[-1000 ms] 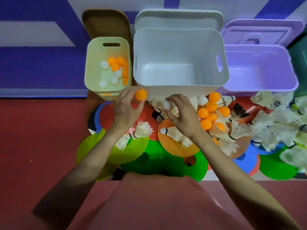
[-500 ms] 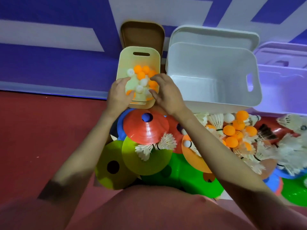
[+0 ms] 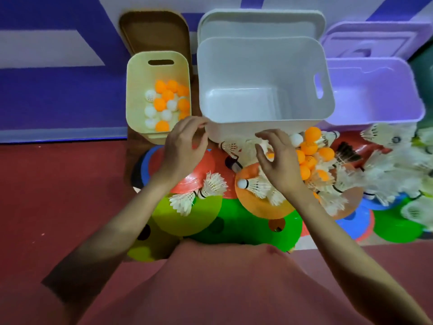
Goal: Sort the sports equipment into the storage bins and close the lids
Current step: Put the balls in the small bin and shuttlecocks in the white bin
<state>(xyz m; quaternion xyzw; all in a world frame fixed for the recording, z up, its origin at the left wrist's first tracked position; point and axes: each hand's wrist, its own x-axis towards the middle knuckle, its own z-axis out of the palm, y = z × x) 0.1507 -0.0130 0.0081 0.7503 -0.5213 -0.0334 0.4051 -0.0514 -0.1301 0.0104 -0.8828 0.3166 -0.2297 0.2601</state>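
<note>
- Presently both hands hover in front of the white bin [image 3: 264,73], which serves as the landmark.
- Left hand [image 3: 184,146] sits off the white bin's front-left corner, fingers loosely curled and holding nothing visible.
- Right hand [image 3: 278,160] hangs before the white bin's front wall, fingers spread and relaxed; a small orange patch shows by its thumb, but whether that ball is held or merely lying beneath cannot be told.
- Loose table-tennis balls [image 3: 309,153], orange and white, lie in a cluster by the white bin's front-right corner, just beside the right hand on its outer side, so the right hand is clearly the nearer one.
- Small yellow bin [image 3: 133,90], touching the white bin's left side, already holds many balls; I judge any picked ball must travel leftward across the white bin's front to reach it.
- Shuttlecocks [image 3: 255,184] lie scattered over the flat cones [image 3: 262,207] in front of the white bin, cork tips mostly pointing left.
- White bin is empty, and no lid is on yet.
</note>
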